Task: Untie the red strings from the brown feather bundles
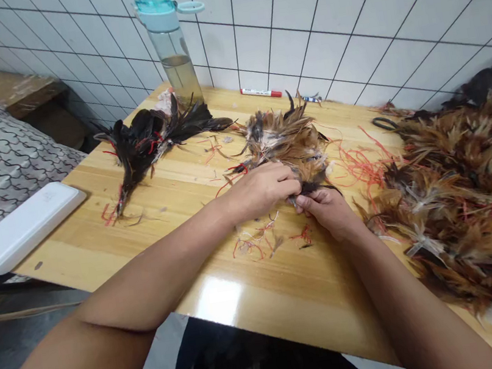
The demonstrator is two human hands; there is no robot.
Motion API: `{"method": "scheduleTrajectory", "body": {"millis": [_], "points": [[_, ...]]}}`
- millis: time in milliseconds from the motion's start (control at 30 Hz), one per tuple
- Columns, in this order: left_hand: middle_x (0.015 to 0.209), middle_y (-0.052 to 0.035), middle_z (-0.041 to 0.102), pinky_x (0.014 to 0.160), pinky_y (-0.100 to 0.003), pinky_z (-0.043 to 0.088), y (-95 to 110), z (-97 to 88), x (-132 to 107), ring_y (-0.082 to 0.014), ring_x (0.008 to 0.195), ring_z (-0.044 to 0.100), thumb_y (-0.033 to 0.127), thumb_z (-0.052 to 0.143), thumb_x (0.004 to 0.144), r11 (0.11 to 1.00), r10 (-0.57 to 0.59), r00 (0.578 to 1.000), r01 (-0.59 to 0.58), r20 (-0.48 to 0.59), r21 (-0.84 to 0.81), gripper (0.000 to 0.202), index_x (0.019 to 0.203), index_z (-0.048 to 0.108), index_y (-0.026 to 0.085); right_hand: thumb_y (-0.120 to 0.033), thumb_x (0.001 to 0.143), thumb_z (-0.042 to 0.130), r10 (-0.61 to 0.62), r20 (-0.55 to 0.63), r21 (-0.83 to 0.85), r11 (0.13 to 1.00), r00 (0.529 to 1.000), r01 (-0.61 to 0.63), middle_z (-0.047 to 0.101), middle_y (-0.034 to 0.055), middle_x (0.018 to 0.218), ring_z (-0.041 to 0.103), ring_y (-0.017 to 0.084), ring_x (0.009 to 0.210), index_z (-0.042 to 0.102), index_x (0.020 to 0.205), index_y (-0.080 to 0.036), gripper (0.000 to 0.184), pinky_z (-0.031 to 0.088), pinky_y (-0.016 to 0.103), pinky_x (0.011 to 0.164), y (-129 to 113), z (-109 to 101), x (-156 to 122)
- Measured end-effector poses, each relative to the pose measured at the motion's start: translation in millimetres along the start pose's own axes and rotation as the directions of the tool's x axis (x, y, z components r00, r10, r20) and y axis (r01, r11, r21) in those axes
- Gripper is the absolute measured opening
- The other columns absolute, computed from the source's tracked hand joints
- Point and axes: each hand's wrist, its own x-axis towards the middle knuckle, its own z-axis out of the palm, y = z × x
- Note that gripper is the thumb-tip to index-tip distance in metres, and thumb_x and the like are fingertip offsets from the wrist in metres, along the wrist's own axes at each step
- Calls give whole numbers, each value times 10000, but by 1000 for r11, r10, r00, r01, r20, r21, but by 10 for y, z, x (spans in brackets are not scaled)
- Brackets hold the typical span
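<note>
My left hand (263, 189) and my right hand (329, 210) meet at the near end of a brown feather bunch (288, 138) lying in the middle of the wooden table (291, 301). Both hands are closed, pinching the quill ends of that bunch. Bits of red thread (254, 242) lie just in front of the hands. A bundle of black feathers (150, 136) tied with red thread lies at the far left. A big heap of brown feathers (469, 194) fills the right side.
A clear water bottle (172, 44) with a blue lid stands at the back by the tiled wall. A red marker (260, 92) lies beside it. A white flat device (17, 230) rests at the table's left edge. Loose red threads (361, 164) are scattered right of the hands.
</note>
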Motion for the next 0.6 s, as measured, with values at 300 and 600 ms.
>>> {"method": "scheduleTrajectory", "body": {"millis": [300,600], "points": [[1016,-88,622,872,-298,429,16,-46,38,-172,968,534,222,474,921,981,-190,926,165,-326,-104,187,1019,621,161,-488,669,658,34,-73,73,997,997,-28,549,-7,589,462,119,586,577,603,-186,319,374,276,625,86,34,30],[828,-11,700,742,-247,436,44,67,78,-128,774,609,246,602,812,590,-577,796,559,180,-582,126,799,696,164,-484,635,708,48,-298,335,940,953,57,544,-16,629,461,108,607,585,658,-184,325,387,263,644,53,55,34]]}}
